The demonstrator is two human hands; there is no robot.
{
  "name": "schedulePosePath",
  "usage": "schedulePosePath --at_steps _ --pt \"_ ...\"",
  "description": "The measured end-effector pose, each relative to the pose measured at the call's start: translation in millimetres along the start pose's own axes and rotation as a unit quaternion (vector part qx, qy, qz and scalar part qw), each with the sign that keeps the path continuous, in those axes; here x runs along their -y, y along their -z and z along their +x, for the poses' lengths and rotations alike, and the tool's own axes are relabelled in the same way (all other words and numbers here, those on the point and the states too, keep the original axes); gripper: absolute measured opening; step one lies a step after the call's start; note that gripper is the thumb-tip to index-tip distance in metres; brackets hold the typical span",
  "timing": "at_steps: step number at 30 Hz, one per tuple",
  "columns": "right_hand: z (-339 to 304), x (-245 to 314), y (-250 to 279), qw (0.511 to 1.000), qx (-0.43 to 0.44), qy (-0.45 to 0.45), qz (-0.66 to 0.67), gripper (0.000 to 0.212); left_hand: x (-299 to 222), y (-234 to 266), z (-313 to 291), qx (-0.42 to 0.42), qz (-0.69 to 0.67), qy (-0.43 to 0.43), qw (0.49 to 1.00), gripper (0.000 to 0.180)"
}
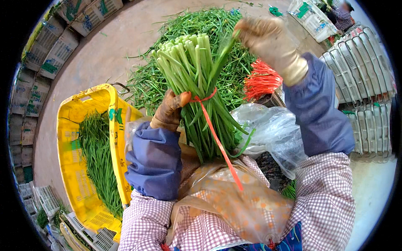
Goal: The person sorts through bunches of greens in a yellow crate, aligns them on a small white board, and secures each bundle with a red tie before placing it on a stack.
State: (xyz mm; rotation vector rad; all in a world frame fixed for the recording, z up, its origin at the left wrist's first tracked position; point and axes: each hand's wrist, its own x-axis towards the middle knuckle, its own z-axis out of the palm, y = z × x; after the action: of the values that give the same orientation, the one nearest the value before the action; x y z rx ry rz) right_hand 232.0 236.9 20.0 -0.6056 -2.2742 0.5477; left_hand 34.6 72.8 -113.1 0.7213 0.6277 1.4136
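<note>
A thick bunch of green stalks (188,62) stands upright before me, pale cut ends up and leaves down. A red tie (204,99) circles its middle, with one long tail hanging over my lap. My left hand (169,109), in a stained brown glove, is closed around the bunch at the tie, thumb showing and the other fingers mostly hidden behind. Above and to the right, my right hand (261,39), in a tan glove, is smeared by motion. Its fingers pinch the end of a single green stalk (226,54) that slants out from the bunch.
A yellow crate (115,138) holding long greens (98,154) stands at my left. Beyond the bunch lies a heap of loose greens (176,27). Red ties (263,79) and clear plastic (272,129) are at right. White crates (358,67) are stacked far right; a person (342,16) is behind.
</note>
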Motion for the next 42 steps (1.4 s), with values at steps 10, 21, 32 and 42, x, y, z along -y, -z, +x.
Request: schedulePosePath --at_steps 10,21,32,42 --pt "15.0 -83.2 77.0 0.911 -0.017 -0.088 -0.403 0.024 -10.3 -9.6 -5.7 0.034 0.024 0.031 0.999 0.11" --pt "-92.3 47.4 -29.0 0.951 -0.009 -0.182 0.249 0.046 -2.2 -19.7 -1.1 -0.055 0.209 -0.065 0.974 0.079" --pt "-69.0 30.6 -14.9 0.913 -0.101 -0.192 0.346 0.02 -7.5 -43.4 -8.9 -0.029 0.371 -0.009 0.928 0.062" --pt "-64.0 16.6 14.5 0.92 0.048 -0.213 0.327 0.033 1.3 -49.5 -3.0 -0.021 0.375 0.01 0.927 0.06"
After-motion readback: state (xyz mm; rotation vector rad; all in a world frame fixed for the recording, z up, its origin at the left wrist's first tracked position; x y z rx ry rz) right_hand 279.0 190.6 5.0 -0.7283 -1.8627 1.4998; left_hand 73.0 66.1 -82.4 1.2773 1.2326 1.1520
